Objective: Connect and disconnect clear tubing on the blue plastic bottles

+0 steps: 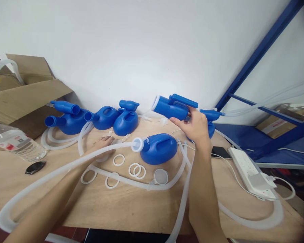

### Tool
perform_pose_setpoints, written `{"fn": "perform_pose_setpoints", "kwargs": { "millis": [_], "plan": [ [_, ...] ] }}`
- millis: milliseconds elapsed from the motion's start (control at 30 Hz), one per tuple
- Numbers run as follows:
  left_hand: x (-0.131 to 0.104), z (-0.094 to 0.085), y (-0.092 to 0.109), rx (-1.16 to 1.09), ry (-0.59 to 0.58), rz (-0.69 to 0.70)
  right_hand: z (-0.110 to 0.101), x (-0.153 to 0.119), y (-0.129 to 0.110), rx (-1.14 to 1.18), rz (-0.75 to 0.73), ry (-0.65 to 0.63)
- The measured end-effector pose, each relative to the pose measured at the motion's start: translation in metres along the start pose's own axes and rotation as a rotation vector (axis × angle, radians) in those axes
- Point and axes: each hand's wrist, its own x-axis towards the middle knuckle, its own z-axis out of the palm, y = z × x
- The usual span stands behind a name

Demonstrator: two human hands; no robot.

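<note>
My right hand (196,125) is closed around a blue plastic bottle-like piece (171,107) with a side handle. It is tilted in the air, and a white ring sits at its left-facing mouth. Low over the table, my left hand (102,145) has its fingers closed at the edge of a clear plastic cap (117,142); a hose partly hides this hand. Between the hands, a blue urinal bottle (159,148) lies on the table. A white ring (137,144) is at its neck, where the end of a translucent hose (73,163) meets it.
Several white rings (119,160) and another clear cap (161,176) lie in front. More blue bottles (105,118) stand along the wall. A cardboard box (32,91) and water bottle (17,141) are at left, a power strip (243,168) and blue metal frame (258,57) at right.
</note>
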Motion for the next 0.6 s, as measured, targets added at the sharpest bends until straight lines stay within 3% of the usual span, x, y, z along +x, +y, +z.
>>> {"fn": "perform_pose_setpoints", "kwargs": {
  "millis": [200,300,367,433,500,600],
  "plan": [
    [-0.002,-0.002,0.043,0.095,0.059,0.01,0.0,0.001,-0.005,0.022,-0.003,-0.022],
    [-0.025,-0.005,0.076,0.222,0.152,0.006,-0.001,0.001,-0.008,0.061,-0.001,-0.07],
    [-0.053,-0.011,0.099,0.248,0.141,0.045,-0.001,0.001,-0.009,0.097,0.011,-0.086],
    [-0.085,-0.024,0.121,0.27,0.037,0.057,-0.001,0.001,-0.009,0.149,0.026,-0.099],
    [-0.115,-0.046,0.138,0.227,0.006,0.141,0.0,0.001,-0.008,0.18,0.033,-0.111],
    [-0.133,-0.087,0.159,-0.089,0.276,0.301,-0.001,0.001,-0.01,0.181,0.009,-0.116]
  ]
}}
